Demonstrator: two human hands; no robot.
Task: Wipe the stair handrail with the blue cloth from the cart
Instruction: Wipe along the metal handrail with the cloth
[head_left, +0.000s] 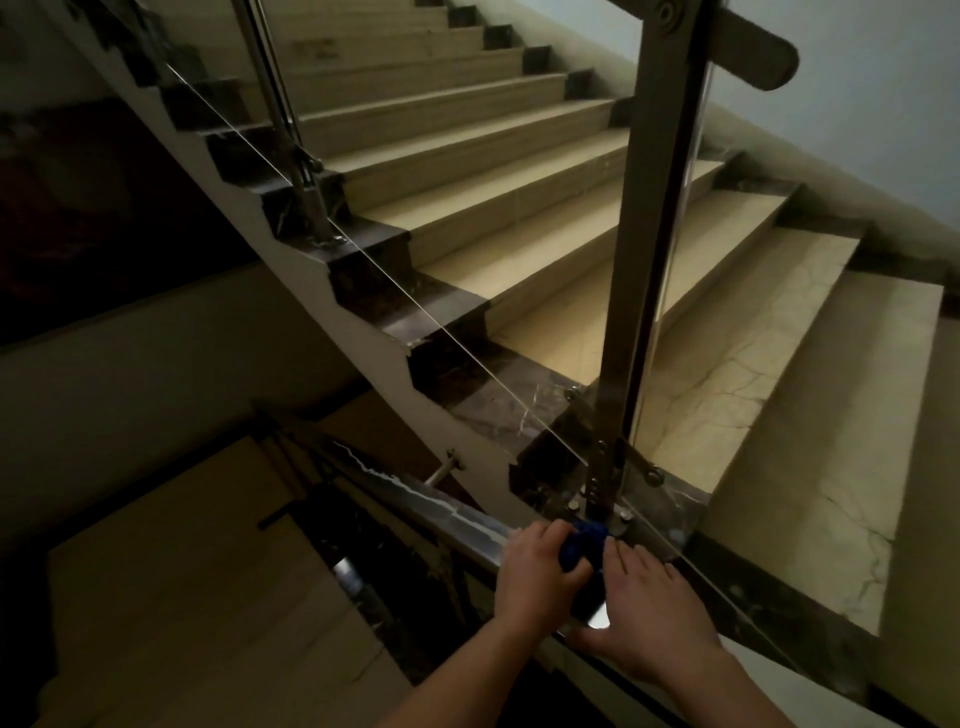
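Observation:
The blue cloth (584, 546) is bunched on top of the shiny metal handrail (415, 499), right where the rail meets the foot of a tall metal post (649, 260). My left hand (537, 577) is closed over the cloth from the left and presses it on the rail. My right hand (641, 608) lies flat on the rail just to the right, fingers spread, its fingertips touching the cloth. Most of the cloth is hidden under my left hand.
Beige tiled stairs (519, 218) with dark marble edging rise ahead and to the right. A second baluster (291, 135) stands further up. A glass panel edge (363, 260) runs diagonally along the flight. Below left lies a lower flight (182, 597). The light is dim.

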